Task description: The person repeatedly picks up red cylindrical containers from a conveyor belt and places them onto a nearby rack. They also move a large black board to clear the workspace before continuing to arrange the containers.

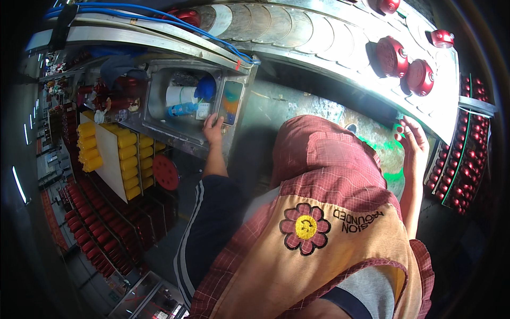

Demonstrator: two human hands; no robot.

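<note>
My left hand rests at the inner edge of a metal sink, its fingers a little apart and holding nothing. Beside those fingertips a phone lies on the sink's rim. Inside the basin are a white roll-shaped thing, a blue bottle-like item and a dark blue object. On the other side, my right hand hangs by the front edge of a bright metal conveyor. Its fingers are loosely curled and apart, with nothing visible in them.
Several red round metal parts stand on the conveyor's right end. Racks of red parts are at far right. At left are yellow cylinders, a red round stool seat and rows of dark red cylinders. Blue hoses run overhead.
</note>
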